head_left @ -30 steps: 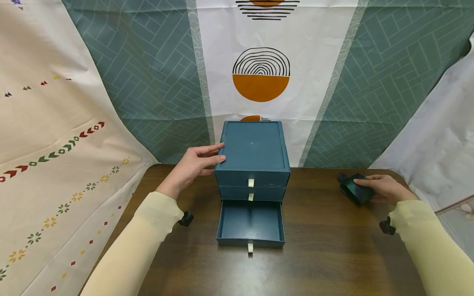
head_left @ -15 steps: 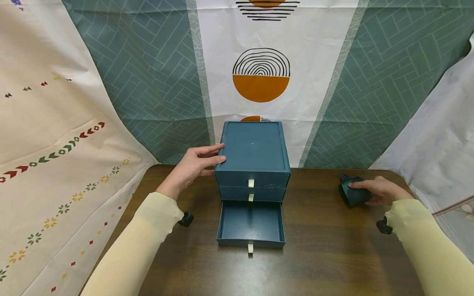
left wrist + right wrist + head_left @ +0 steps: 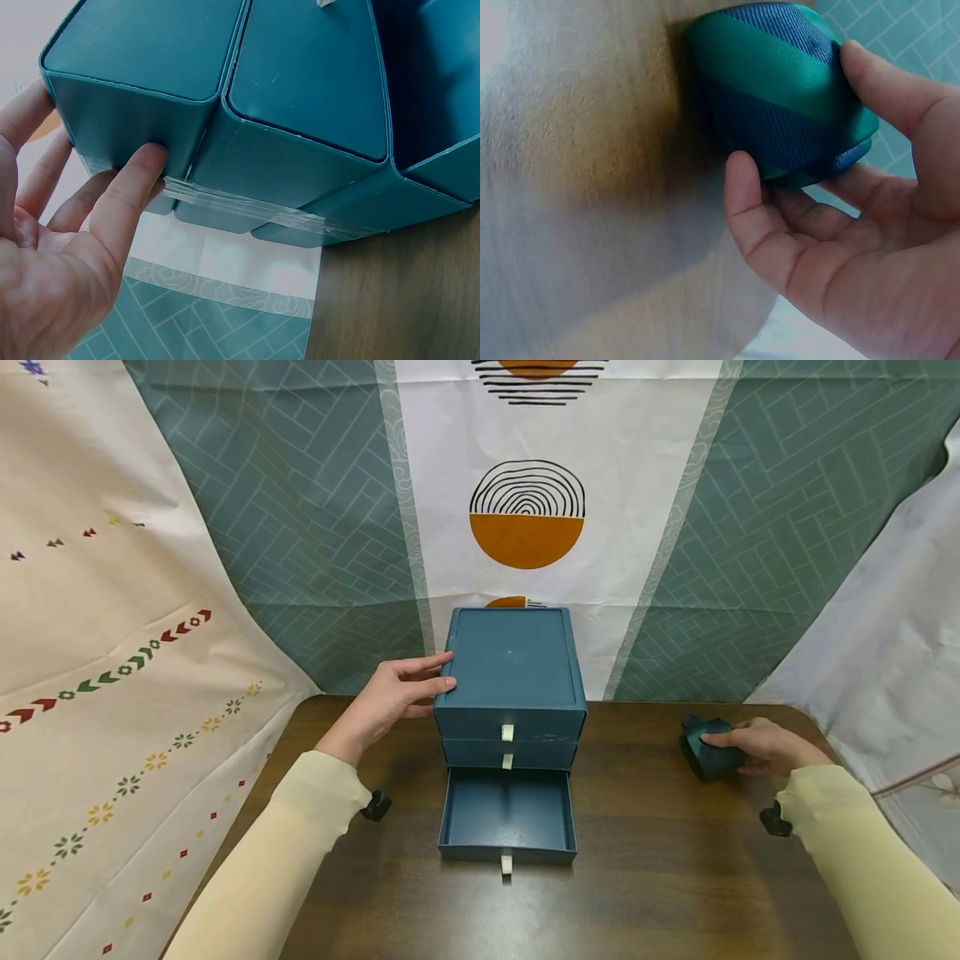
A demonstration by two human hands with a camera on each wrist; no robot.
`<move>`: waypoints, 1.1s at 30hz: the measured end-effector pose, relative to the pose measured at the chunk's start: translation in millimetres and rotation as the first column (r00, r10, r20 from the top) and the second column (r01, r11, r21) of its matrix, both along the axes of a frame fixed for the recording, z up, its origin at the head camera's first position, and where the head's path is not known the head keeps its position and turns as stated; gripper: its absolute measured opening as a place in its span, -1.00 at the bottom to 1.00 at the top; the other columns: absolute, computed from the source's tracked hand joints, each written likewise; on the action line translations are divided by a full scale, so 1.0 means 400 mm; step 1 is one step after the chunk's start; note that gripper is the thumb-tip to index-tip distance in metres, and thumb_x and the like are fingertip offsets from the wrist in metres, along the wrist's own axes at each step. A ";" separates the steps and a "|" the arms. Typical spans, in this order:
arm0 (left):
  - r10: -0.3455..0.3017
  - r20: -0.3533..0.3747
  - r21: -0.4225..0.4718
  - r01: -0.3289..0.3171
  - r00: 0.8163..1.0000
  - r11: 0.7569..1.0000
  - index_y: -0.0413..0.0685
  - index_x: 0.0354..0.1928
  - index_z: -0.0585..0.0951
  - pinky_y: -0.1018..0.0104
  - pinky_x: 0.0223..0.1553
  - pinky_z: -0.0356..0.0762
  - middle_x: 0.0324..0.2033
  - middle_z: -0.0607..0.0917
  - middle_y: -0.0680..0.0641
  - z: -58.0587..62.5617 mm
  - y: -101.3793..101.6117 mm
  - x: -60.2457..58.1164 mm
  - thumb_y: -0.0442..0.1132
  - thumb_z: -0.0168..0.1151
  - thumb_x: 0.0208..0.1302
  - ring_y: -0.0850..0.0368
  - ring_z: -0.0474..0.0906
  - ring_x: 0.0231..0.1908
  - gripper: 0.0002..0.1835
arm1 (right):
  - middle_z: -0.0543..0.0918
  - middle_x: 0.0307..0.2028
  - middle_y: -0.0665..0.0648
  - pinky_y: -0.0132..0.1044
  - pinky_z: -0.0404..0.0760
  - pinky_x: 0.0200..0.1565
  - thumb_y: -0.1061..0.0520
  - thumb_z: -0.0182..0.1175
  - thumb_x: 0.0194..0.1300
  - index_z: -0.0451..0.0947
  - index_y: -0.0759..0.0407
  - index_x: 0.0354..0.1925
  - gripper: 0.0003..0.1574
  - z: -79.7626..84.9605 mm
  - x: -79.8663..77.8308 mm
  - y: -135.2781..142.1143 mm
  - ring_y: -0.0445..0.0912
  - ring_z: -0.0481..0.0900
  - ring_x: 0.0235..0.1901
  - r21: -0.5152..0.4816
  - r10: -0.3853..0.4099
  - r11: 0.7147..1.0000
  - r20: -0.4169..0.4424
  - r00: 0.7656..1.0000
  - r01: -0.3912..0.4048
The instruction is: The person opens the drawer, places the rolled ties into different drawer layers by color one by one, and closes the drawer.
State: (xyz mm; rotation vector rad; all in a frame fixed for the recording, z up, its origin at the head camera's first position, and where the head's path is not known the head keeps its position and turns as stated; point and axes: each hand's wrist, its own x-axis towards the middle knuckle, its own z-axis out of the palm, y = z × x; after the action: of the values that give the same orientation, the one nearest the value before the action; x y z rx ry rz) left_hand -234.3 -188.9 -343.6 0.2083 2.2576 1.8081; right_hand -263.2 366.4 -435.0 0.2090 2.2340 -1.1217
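In the head view, a dark blue drawer unit (image 3: 510, 657) stands at the middle of the table, its bottom drawer (image 3: 507, 854) pulled out with a bare floor. My left hand (image 3: 388, 697) rests its fingers and thumb against the unit's left side near the top. The left wrist view has those fingertips (image 3: 150, 156) touching the side wall. At the right, my right hand (image 3: 765, 747) grips a rolled necktie (image 3: 716, 756). Green and navy diagonal stripes cover the necktie (image 3: 780, 90) in the right wrist view, with thumb and fingers on opposite sides of the roll.
A brown wooden table (image 3: 622, 893) lies under everything. Patterned cloth (image 3: 322, 527) hangs behind, with pale cloth (image 3: 112, 693) at the left and white cloth (image 3: 892, 635) at the right. Clear tape (image 3: 247, 204) runs along the unit's side.
My right hand has shifted slightly left with the necktie, which has turned in the grip and now looks rounder. The left hand and the drawers stay as they were.
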 end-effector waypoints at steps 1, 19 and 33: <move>0.001 0.001 0.001 -0.001 1.000 1.000 0.42 0.17 0.50 0.00 0.10 0.50 0.23 0.42 0.07 0.000 0.000 0.000 0.08 0.38 0.03 0.12 0.49 0.15 -0.42 | 0.36 0.04 0.33 -0.10 0.60 -0.02 -0.25 0.09 0.28 0.05 0.58 0.26 0.04 0.001 0.000 -0.001 -0.09 0.54 -0.15 0.002 0.007 1.000 0.004 1.000 -0.007; 0.001 0.007 0.007 -0.001 1.000 1.000 0.41 0.17 0.51 0.00 0.09 0.50 0.23 0.42 0.07 -0.002 -0.001 -0.002 0.07 0.38 0.04 0.13 0.50 0.14 -0.42 | 0.21 0.20 0.50 0.01 0.56 0.05 -0.20 0.09 0.27 -0.07 0.55 0.33 0.07 0.016 0.012 -0.008 -0.01 0.54 -0.04 -0.054 -0.001 0.999 -0.001 1.000 0.001; 0.000 0.004 0.006 0.000 1.000 1.000 0.41 0.18 0.50 0.01 0.10 0.50 0.24 0.41 0.06 0.001 -0.001 -0.002 0.08 0.38 0.03 0.13 0.47 0.16 -0.41 | -0.18 0.36 0.55 0.14 0.36 0.21 -0.19 0.15 0.27 -0.35 0.50 0.39 0.23 0.043 -0.008 -0.042 0.38 0.15 0.29 -0.137 -0.029 0.990 -0.115 0.993 0.013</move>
State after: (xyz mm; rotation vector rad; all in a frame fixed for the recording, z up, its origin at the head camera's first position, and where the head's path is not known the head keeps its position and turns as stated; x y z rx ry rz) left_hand -235.1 -189.1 -343.1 0.2054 2.2499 1.8140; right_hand -266.6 349.4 -417.7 0.1132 2.2500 -1.3234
